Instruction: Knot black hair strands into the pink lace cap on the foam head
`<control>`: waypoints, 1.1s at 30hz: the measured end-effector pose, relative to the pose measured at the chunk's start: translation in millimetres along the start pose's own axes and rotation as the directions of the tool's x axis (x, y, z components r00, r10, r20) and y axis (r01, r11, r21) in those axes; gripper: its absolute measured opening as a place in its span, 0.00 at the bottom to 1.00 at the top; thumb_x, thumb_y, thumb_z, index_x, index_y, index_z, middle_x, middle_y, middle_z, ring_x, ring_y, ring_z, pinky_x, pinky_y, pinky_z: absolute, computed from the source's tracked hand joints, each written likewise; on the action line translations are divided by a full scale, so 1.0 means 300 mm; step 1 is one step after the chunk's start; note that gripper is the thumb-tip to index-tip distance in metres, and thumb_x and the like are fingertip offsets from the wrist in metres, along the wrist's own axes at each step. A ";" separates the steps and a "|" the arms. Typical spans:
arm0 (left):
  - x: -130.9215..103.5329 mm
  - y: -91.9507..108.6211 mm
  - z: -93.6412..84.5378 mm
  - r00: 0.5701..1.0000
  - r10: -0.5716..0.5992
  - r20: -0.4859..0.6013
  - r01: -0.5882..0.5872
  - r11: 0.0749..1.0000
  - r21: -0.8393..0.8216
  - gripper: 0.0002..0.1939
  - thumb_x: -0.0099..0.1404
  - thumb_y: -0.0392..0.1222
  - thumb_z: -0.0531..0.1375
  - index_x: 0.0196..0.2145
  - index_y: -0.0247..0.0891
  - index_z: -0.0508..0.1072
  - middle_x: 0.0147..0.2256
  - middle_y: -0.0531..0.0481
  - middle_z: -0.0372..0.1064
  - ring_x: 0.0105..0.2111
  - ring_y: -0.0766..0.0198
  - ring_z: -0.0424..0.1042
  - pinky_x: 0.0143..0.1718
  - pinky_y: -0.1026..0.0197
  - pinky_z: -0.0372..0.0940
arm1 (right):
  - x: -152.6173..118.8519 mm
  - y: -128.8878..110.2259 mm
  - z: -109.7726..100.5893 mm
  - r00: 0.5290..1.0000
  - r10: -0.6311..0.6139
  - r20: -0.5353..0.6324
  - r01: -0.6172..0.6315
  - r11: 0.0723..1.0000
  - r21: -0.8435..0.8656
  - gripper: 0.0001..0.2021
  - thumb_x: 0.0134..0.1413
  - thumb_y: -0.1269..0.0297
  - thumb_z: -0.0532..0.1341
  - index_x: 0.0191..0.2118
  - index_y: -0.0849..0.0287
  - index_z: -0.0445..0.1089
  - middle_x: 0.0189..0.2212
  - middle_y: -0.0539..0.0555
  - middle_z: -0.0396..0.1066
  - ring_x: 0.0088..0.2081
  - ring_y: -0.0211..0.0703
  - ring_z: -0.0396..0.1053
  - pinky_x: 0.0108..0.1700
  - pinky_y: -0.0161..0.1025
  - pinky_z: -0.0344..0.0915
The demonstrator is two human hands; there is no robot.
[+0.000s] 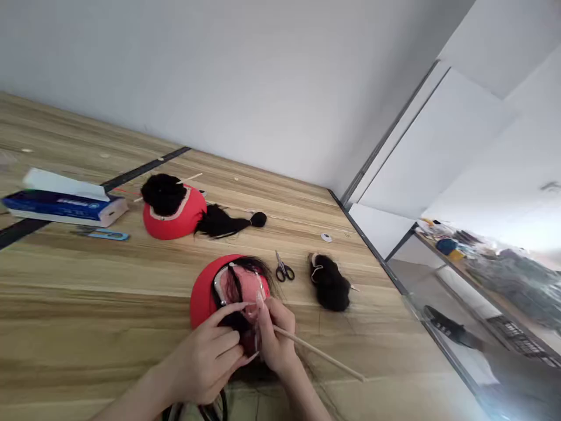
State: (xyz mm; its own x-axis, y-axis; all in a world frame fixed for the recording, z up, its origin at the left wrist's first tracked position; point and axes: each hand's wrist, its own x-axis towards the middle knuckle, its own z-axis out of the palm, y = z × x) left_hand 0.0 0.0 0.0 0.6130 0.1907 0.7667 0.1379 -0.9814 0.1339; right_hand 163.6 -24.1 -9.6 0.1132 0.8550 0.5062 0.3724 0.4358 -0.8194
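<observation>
Hairpiece (237,283), dark with a pinkish base (252,283), is sitting on the near red form (202,289) upon the surface (123,316). Right hand (279,334): grip closed, holding a wooden stick (324,354); left hand (208,356): fingers touching the base, though whether they are pinching hair is not showing clearly. Loose strands (259,264) are straying over the base, possibly risking a tangle if the stick's hidden tip is catching them.

Near head form (200,292) is on the table (109,316), scissors (283,267) right of it, hairpiece (332,287) further right. Second form (175,225) is behind, to the left, hair bundle (225,223) at its right, tissue pack (52,207) off to its left, cutter (108,234) just in front of that.
</observation>
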 end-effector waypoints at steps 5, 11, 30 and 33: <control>0.008 0.007 -0.011 1.000 -0.003 -0.003 0.003 1.000 0.011 0.12 0.61 0.24 0.53 0.24 0.35 0.68 0.21 0.55 0.57 0.22 0.68 0.57 0.60 0.45 0.64 | 0.006 -0.021 0.002 1.000 0.004 -0.010 -0.004 1.000 -0.019 0.16 0.66 0.64 0.53 0.26 0.60 0.68 0.20 0.49 0.67 0.22 0.35 0.63 0.27 0.33 0.58; 0.006 0.009 -0.015 1.000 -0.010 0.003 0.010 1.000 0.014 0.12 0.62 0.25 0.53 0.25 0.34 0.69 0.22 0.55 0.57 0.22 0.68 0.57 0.59 0.46 0.64 | 0.010 -0.037 0.008 0.999 0.033 -0.015 -0.033 0.999 0.004 0.16 0.66 0.64 0.53 0.26 0.60 0.67 0.20 0.49 0.67 0.22 0.34 0.64 0.27 0.32 0.59; -0.005 0.011 -0.012 1.000 -0.025 0.016 0.025 1.000 -0.012 0.12 0.64 0.26 0.53 0.26 0.35 0.69 0.22 0.55 0.59 0.23 0.69 0.59 0.60 0.46 0.64 | 0.011 -0.024 0.015 0.991 0.121 -0.050 -0.115 0.988 0.106 0.21 0.65 0.58 0.54 0.22 0.60 0.68 0.15 0.46 0.61 0.18 0.33 0.58 0.23 0.32 0.56; -0.007 0.011 -0.011 1.000 -0.027 0.014 0.027 1.000 -0.011 0.12 0.63 0.25 0.53 0.25 0.35 0.69 0.22 0.55 0.59 0.23 0.68 0.59 0.59 0.46 0.64 | 0.019 -0.034 0.016 0.988 0.145 -0.059 -0.135 0.980 0.149 0.22 0.64 0.56 0.55 0.22 0.61 0.70 0.13 0.46 0.59 0.16 0.32 0.57 0.22 0.32 0.56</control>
State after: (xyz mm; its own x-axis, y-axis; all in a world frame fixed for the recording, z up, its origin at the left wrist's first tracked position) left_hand -3.5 -3.8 1.0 0.6200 0.2173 0.7539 0.1455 -0.9761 0.1616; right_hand 156.1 -22.2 0.4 0.2205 0.8909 0.3971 0.2119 0.3537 -0.9111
